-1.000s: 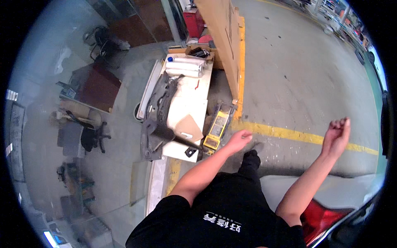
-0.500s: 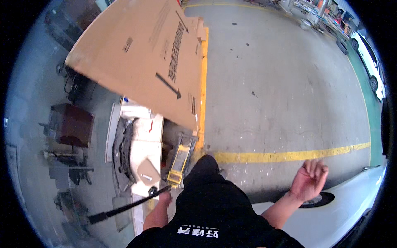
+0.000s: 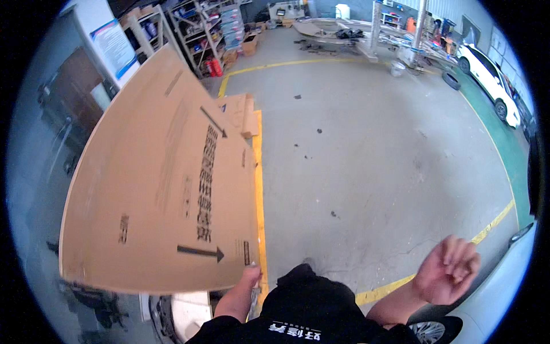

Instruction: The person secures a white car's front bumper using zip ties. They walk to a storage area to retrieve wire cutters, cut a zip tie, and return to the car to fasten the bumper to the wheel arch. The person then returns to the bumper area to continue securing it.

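My left hand (image 3: 250, 277) is closed at the lower right corner of a big upright cardboard sheet (image 3: 157, 178) with black printing; what its fingers hold is unclear, with a narrow greyish piece showing below them. My right hand (image 3: 448, 267) is raised at the lower right, fingers curled with nothing visible in them. Below the cardboard, part of a white-topped bench (image 3: 190, 309) shows.
A grey floor (image 3: 372, 172) with yellow lines stretches ahead. A silver car (image 3: 500, 289) is at the lower right, a white car (image 3: 487, 77) farther back beside a tyre (image 3: 451, 81). Shelves (image 3: 200, 40) and a boat-shaped pile of panels (image 3: 326, 30) stand at the back.
The view has lifted toward the far workshop. The cardboard sheet now fills much more of the left. My left hand has come to its corner; my right hand stays curled.
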`<action>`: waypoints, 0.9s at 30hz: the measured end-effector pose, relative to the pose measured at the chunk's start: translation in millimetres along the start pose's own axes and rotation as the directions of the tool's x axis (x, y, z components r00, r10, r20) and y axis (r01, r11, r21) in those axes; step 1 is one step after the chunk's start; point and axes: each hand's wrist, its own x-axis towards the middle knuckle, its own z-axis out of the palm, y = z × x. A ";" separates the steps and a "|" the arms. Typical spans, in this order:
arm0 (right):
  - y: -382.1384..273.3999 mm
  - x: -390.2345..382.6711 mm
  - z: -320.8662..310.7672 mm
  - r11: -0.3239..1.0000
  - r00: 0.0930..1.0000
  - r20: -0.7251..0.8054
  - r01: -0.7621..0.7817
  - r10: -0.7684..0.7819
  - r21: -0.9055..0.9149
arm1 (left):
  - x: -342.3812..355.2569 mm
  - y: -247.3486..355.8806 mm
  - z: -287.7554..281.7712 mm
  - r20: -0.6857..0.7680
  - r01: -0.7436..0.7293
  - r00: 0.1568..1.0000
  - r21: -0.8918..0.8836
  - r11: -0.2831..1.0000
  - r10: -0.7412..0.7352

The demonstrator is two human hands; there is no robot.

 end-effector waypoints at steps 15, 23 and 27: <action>341.0 223.5 -292.0 0.821 0.747 -0.531 -0.550 0.400 -0.155 | 172.0 515.9 168.9 0.032 -0.262 0.965 0.072 0.962 0.260; 630.9 446.9 -377.8 0.617 0.640 -0.308 -0.766 0.704 -0.181 | 242.5 613.9 176.2 0.066 0.094 0.983 0.610 0.787 -0.169; 769.9 521.3 -415.0 0.471 0.644 -0.007 -0.567 0.765 -0.675 | 318.1 735.6 207.0 0.065 0.086 0.988 0.509 0.856 -0.138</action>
